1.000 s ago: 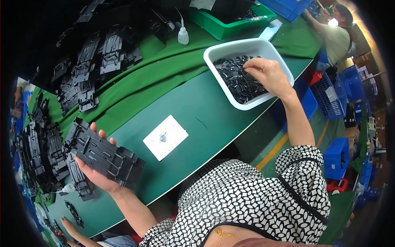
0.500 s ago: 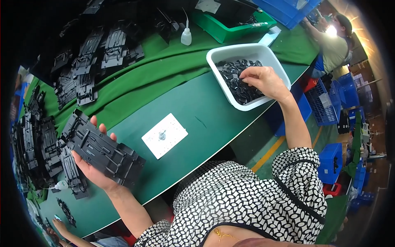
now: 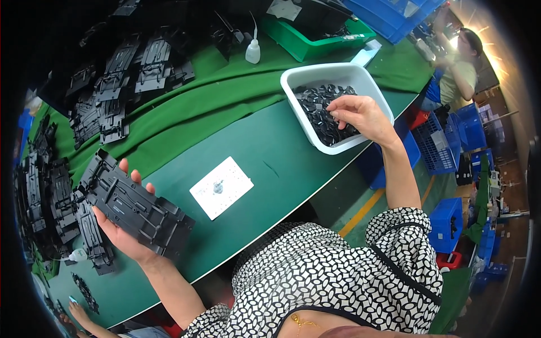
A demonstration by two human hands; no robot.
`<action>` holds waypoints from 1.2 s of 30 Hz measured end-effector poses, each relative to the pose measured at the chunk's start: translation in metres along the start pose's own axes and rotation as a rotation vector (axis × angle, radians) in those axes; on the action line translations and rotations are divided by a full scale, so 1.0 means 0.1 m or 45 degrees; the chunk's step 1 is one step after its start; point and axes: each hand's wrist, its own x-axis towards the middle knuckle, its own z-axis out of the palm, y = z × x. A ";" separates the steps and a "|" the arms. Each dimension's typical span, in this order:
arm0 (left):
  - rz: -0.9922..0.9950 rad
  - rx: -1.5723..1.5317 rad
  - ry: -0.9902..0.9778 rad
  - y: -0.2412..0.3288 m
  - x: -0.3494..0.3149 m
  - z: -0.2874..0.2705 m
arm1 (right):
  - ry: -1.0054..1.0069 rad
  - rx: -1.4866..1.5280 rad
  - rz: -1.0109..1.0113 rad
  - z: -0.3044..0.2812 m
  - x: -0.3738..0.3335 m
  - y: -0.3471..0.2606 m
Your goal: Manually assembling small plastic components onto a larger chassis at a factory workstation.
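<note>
The left hand [image 3: 125, 239] holds a long black plastic plate [image 3: 138, 205] above the green counter [image 3: 265, 197]; the right hand [image 3: 365, 117], pinched narrow, seems to be picking small black bits [image 3: 314, 107] from a white plastic tub [image 3: 365, 80]; can't tell if it holds one; next needs a tight pinch.

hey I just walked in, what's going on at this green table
A person's left hand holds a black moulded panel above the green table. Their right hand is over a white tub of small black pieces; whether it grips one is unclear. A white card lies on the table between the hands.
</note>
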 end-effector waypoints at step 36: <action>-0.036 -0.224 0.019 0.05 0.01 -0.07 | -0.374 -0.181 -0.784 1.69 -0.02 -0.76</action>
